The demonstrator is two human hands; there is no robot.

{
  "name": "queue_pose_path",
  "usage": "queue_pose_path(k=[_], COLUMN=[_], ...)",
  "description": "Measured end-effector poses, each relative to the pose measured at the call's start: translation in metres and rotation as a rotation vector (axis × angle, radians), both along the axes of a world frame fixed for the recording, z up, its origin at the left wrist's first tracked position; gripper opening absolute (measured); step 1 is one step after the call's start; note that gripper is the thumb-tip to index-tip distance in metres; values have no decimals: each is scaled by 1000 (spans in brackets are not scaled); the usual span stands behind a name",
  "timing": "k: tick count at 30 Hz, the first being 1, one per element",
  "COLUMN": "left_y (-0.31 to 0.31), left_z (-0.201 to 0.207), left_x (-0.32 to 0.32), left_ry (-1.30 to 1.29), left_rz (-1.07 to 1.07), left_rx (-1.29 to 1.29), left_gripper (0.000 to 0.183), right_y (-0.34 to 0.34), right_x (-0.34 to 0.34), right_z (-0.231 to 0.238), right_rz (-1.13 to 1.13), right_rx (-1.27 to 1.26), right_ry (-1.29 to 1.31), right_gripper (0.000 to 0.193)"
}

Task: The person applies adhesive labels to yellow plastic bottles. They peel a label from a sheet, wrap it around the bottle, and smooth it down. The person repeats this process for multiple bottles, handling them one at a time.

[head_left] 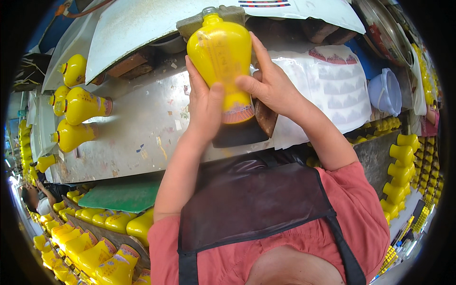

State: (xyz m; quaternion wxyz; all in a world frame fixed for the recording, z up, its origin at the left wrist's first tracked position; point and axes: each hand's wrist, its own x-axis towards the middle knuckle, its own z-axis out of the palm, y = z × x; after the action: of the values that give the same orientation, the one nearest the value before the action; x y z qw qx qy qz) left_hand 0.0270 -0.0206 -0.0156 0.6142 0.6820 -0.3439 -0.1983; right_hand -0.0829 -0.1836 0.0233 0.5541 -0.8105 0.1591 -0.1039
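A yellow vase-shaped bottle (pixel 219 45) with a see-through neck lies between my hands, its neck pointing away over a folded grey cloth (pixel 187 24). Faint writing marks its front, and a pink-and-purple patterned band (pixel 239 113) circles its base. My left hand (pixel 204 102) is closed against its left side, thumb on the front. From the right, my right hand (pixel 274 88) grips it, with the thumb lying across the lower body. Beneath the base are a dark block (pixel 240 135) and a brown piece (pixel 265 118), partly hidden by the bottle and hand.
Several finished-looking yellow bottles (pixel 88 105) lie on the metal table (pixel 128 137) at left. Sheets of printed decals (pixel 339 88) lie at right, beside a pale blue bucket (pixel 384 92). Racks of yellow bottles (pixel 116 266) and a green board (pixel 121 197) flank me. Another person (pixel 45 202) is far left.
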Motion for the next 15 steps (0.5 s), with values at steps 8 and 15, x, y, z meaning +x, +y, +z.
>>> queue_pose_path(k=[8,15], left_y=[6,10], left_z=[-1,4], left_x=[4,3], left_ry=[14,88], left_rz=[-93,-160], left_rx=[-36,-71], left_gripper=[96,98], right_y=[-2,-4], right_x=[0,-2], right_z=[-4,-5], right_rz=[6,20], right_rx=[28,73], right_ry=[-41,-40], right_gripper=[102,102])
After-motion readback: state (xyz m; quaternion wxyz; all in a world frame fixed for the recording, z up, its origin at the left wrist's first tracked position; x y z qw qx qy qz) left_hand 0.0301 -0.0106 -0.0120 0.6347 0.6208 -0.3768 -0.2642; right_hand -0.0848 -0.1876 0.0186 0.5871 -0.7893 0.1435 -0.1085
